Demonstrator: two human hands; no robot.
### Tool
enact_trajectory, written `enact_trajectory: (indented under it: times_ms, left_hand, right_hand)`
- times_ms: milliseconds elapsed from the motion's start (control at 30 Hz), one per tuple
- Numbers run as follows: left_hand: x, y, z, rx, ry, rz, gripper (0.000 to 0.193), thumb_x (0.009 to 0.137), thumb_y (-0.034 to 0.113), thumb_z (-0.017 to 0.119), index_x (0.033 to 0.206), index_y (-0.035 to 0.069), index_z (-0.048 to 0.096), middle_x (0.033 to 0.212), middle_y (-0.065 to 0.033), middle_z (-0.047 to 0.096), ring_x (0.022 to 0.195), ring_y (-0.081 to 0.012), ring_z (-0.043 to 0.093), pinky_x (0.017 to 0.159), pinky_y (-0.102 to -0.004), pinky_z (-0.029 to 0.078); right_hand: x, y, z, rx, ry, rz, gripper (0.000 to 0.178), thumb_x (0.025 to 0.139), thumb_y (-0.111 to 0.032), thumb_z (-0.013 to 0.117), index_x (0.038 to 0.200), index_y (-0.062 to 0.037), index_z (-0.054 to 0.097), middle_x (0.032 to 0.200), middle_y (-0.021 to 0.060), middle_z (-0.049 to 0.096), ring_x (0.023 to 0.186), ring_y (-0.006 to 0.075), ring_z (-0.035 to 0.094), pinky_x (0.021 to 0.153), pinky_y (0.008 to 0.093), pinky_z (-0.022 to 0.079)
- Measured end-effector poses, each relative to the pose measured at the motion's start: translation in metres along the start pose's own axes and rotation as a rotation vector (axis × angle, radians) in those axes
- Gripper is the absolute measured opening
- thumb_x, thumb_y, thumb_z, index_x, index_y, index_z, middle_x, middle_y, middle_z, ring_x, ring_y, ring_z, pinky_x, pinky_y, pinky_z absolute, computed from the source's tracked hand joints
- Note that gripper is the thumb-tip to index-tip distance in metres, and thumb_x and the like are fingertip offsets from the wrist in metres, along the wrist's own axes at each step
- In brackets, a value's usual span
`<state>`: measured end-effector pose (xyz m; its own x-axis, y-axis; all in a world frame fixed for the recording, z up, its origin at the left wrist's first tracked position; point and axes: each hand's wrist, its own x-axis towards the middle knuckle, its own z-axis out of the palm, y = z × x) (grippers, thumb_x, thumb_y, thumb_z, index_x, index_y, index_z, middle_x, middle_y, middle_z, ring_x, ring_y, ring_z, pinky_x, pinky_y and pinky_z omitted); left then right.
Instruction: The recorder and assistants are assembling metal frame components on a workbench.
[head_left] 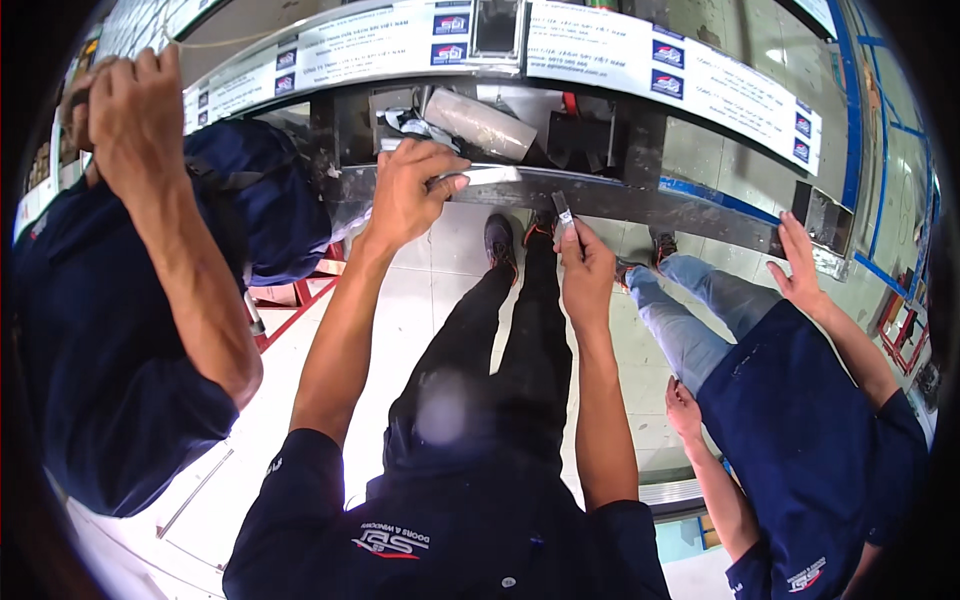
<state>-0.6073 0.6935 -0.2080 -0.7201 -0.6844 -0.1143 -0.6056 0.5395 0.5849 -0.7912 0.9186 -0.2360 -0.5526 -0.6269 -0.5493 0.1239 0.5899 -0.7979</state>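
Apparently readying, your right hand (588, 265) pinches a dark tool (562, 212); your left hand (412, 192) curls, hold unclear; next likely calls for reaching the film-covered profile (610, 55).

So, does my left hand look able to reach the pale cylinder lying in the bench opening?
Probably yes: your left hand is close to the pale cylinder, and nothing seems to block its near side.

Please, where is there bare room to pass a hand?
Along the front beam, between the right hand and the co-worker's hand at right; also above floor tiles, between the left forearm and black trousers. It is crowded beyond the left hand, around the beige roll.
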Motion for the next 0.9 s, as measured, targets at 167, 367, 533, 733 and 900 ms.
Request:
enact_trajectory:
  times_ms: [167, 367, 533, 733, 900]
  left_hand:
    - [0.011, -0.002, 0.013, -0.106, -0.016, 0.037, 0.025, 0.087, 0.015, 0.087, 0.108, 0.003, 0.082, 0.111, -0.01, 0.077, 0.103, -0.0324, 0.065, 0.093, -0.0421, 0.05]
    - [0.018, 0.002, 0.03, -0.277, 0.129, 0.025, 0.017, 0.089, 0.012, 0.088, 0.101, 0.002, 0.082, 0.096, -0.0072, 0.075, 0.092, -0.0232, 0.065, 0.086, -0.0371, 0.051]
    - [-0.013, 0.051, 0.049, -0.34, 0.195, -0.003, 0.015, 0.09, 0.007, 0.087, 0.103, 0.001, 0.082, 0.094, -0.0057, 0.073, 0.087, -0.0152, 0.062, 0.081, -0.0299, 0.05]
    - [-0.016, 0.067, 0.074, -0.492, 0.109, -0.185, 0.015, 0.094, 0.003, 0.081, 0.109, 0.001, 0.082, 0.09, -0.0028, 0.071, 0.086, -0.0123, 0.058, 0.077, -0.0285, 0.048]
    - [0.001, 0.072, 0.073, -0.625, 0.068, -0.318, 0.014, 0.098, 0.002, 0.078, 0.111, -0.002, 0.081, 0.091, -0.0035, 0.075, 0.084, -0.0089, 0.064, 0.076, -0.0256, 0.051]
  right_hand:
    - [0.001, 0.008, 0.003, 0.11, 0.014, -0.027, 0.031, 0.111, -0.027, 0.067, 0.117, 0.0009, 0.078, 0.078, -0.0015, 0.066, 0.072, 0.0061, 0.052, 0.064, 0.0268, 0.041]
    - [0.001, 0.001, 0.002, 0.184, 0.002, -0.035, 0.038, 0.108, -0.03, 0.072, 0.116, 0.0068, 0.078, 0.077, -0.0001, 0.067, 0.072, 0.0059, 0.056, 0.064, 0.0262, 0.044]
    - [-0.008, 0.004, 0.01, 0.16, 0.052, -0.068, 0.035, 0.109, -0.028, 0.072, 0.117, 0.0046, 0.079, 0.077, -0.0019, 0.065, 0.07, 0.0046, 0.052, 0.061, 0.0246, 0.04]
    - [-0.002, 0.018, 0.01, 0.204, 0.033, -0.116, 0.032, 0.111, -0.027, 0.07, 0.115, 0.0031, 0.08, 0.078, -0.0061, 0.06, 0.068, 0.0027, 0.047, 0.06, 0.023, 0.035]
    - [0.004, 0.015, 0.001, 0.178, -0.031, -0.102, 0.031, 0.111, -0.027, 0.07, 0.113, 0.0029, 0.08, 0.079, -0.008, 0.058, 0.069, 0.0019, 0.044, 0.06, 0.0232, 0.031]
